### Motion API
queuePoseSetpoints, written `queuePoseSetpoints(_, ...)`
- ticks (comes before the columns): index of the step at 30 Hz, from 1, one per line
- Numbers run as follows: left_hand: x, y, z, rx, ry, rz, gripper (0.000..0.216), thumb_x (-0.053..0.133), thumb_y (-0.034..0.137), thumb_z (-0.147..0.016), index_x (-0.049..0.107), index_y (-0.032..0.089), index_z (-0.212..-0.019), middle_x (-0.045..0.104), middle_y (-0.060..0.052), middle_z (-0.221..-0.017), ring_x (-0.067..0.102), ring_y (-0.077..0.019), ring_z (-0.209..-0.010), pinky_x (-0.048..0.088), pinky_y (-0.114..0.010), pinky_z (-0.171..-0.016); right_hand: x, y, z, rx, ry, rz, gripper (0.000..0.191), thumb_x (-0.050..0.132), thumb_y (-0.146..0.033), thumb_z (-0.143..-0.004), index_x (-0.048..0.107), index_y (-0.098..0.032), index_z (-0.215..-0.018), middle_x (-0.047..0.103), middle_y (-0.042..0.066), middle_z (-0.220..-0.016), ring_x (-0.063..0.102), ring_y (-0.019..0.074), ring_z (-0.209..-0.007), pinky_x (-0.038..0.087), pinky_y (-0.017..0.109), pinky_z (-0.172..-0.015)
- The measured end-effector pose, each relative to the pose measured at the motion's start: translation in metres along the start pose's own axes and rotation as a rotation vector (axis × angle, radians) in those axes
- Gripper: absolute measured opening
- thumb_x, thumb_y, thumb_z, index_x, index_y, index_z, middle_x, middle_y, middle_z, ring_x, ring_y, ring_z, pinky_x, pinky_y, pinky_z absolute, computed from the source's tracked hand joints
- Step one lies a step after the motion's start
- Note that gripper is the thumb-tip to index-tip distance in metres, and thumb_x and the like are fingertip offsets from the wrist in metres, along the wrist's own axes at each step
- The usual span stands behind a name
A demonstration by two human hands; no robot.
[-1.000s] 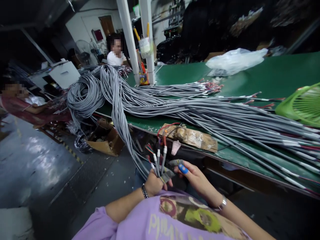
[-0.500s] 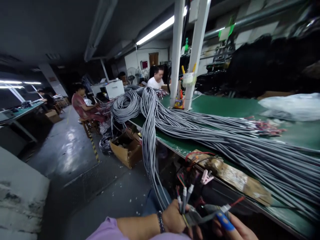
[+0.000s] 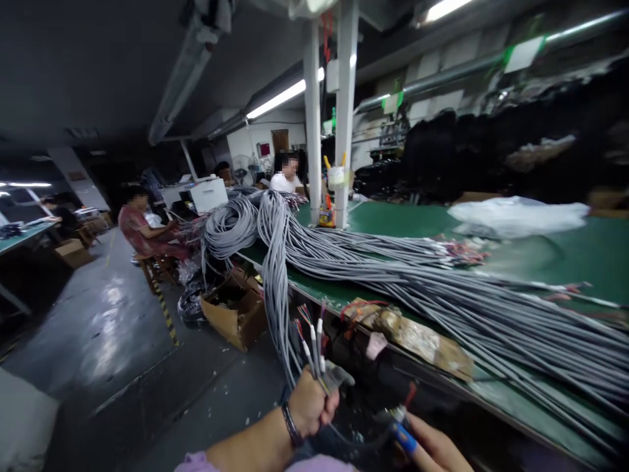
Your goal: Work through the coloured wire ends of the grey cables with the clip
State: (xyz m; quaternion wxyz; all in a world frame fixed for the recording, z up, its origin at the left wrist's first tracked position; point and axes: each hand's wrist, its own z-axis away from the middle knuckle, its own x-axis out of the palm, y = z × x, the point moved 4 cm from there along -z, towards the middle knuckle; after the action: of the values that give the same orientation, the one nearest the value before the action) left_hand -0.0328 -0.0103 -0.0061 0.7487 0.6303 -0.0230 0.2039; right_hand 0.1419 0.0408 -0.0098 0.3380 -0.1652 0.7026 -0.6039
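Note:
My left hand (image 3: 309, 410) is closed round a small bunch of grey cable ends (image 3: 314, 341), whose stripped coloured wires stick up above the fist. My right hand (image 3: 432, 449), low at the frame's bottom edge, wears a blue fingertip cover (image 3: 403, 438) and pinches one grey cable end with a red wire tip (image 3: 399, 412). A big mass of long grey cables (image 3: 393, 275) lies across the green bench (image 3: 540, 249) and hangs over its near edge toward my hands.
A taped cardboard pad (image 3: 417, 334) lies on the bench edge. An open cardboard box (image 3: 233, 311) stands on the floor at left. White posts (image 3: 344, 118) rise from the bench. A clear plastic bag (image 3: 515, 216) lies far right. Two other people (image 3: 147, 226) sit along the bench.
The camera has tilted up, so my hands sit lower in view. My right hand has drawn one cable end away from the bunch in my left hand.

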Motion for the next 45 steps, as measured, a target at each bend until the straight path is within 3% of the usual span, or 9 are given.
queuePoseSetpoints(3,0.011,0.017,0.005,-0.033,-0.104,0.089,0.045,0.08,0.043,-0.055,0.067,0.012,-0.086,0.041,0.01,-0.036,0.022,-0.001,-0.024,0.013,-0.018,-0.03,0.007,-0.001,-0.003,0.02,0.001,-0.04,0.046,0.055,-0.063,-0.072,0.065,-0.018,-0.071,0.057,0.003,-0.063,0.048,0.0166,-0.057,0.045,0.029,-0.055)
queuePoseSetpoints(7,0.018,0.021,0.0,0.052,-0.028,0.052,0.033,0.076,0.038,-0.061,0.068,0.012,-0.08,0.064,-0.003,-0.061,0.041,-0.0033,-0.033,0.017,-0.018,-0.032,0.018,-0.006,-0.009,-0.036,-0.025,-0.105,0.041,0.056,-0.056,-0.077,0.06,-0.016,-0.069,0.052,-0.001,-0.062,0.041,0.012,-0.058,0.039,0.024,-0.055)
queuePoseSetpoints(13,0.021,0.006,-0.004,0.103,0.002,-0.076,0.03,0.072,0.041,-0.066,0.071,0.014,-0.08,0.063,-0.002,-0.057,0.035,-0.0045,-0.036,0.02,-0.019,-0.035,0.03,-0.006,-0.014,0.015,-0.017,-0.168,0.04,0.058,-0.055,-0.076,0.058,-0.016,-0.067,0.048,-0.003,-0.057,0.038,0.0096,-0.052,0.034,0.021,-0.049)
queuePoseSetpoints(20,0.026,0.001,-0.008,0.139,-0.015,-0.163,0.025,0.078,0.035,-0.061,0.071,0.015,-0.073,0.064,0.0,-0.058,0.051,-0.0097,-0.051,0.04,-0.021,-0.052,0.037,0.002,-0.016,0.082,-0.038,-0.159,0.037,0.062,-0.049,-0.075,0.051,-0.016,-0.06,0.045,-0.005,-0.052,0.037,0.0081,-0.048,0.03,0.021,-0.046)
queuePoseSetpoints(26,0.022,0.003,-0.008,0.099,0.068,-0.19,0.03,0.068,0.041,-0.071,0.065,0.014,-0.058,0.06,-0.002,-0.05,0.049,-0.0094,-0.045,0.032,-0.02,-0.042,0.039,0.002,-0.011,0.147,-0.173,-0.301,0.038,0.064,-0.049,-0.073,0.051,-0.016,-0.058,0.051,-0.004,-0.051,0.041,0.0077,-0.045,0.032,0.021,-0.045)
queuePoseSetpoints(32,0.02,0.005,-0.004,-0.003,0.021,-0.165,0.033,0.066,0.047,-0.072,0.064,0.014,-0.065,0.058,-0.001,-0.048,0.049,-0.0093,-0.04,0.024,-0.019,-0.037,0.008,0.004,-0.02,0.205,0.126,-0.408,0.04,0.06,-0.055,-0.075,0.052,-0.017,-0.066,0.054,-0.003,-0.055,0.041,0.007,-0.044,0.033,0.022,-0.046)
queuePoseSetpoints(35,0.02,0.003,-0.002,0.0,-0.005,-0.182,0.035,0.067,0.047,-0.07,0.06,0.015,-0.06,0.057,-0.001,-0.047,0.049,-0.0094,-0.042,0.028,-0.02,-0.04,0.007,-0.012,-0.028,0.121,0.097,-0.402,0.037,0.064,-0.052,-0.073,0.058,-0.017,-0.082,0.059,0.0,-0.069,0.046,0.0094,-0.055,0.036,0.023,-0.051)
queuePoseSetpoints(38,0.021,0.001,-0.001,0.013,-0.049,-0.216,0.036,0.067,0.046,-0.071,0.057,0.015,-0.056,0.056,0.0,-0.046,0.048,-0.0089,-0.044,0.033,-0.02,-0.045,0.015,-0.023,-0.035,0.116,0.016,-0.433,0.038,0.062,-0.054,-0.073,0.056,-0.017,-0.081,0.06,-0.001,-0.063,0.05,0.0116,-0.056,0.038,0.025,-0.055)
queuePoseSetpoints(45,0.017,-0.009,-0.002,-0.068,-0.102,-0.189,0.037,0.066,0.049,-0.072,0.055,0.016,-0.062,0.056,0.001,-0.047,0.05,-0.0099,-0.04,0.039,-0.021,-0.043,0.018,-0.015,-0.037,0.216,0.154,-0.471,0.037,0.07,-0.05,-0.064,0.057,-0.016,-0.067,0.052,-0.004,-0.057,0.04,0.0078,-0.051,0.031,0.023,-0.051)
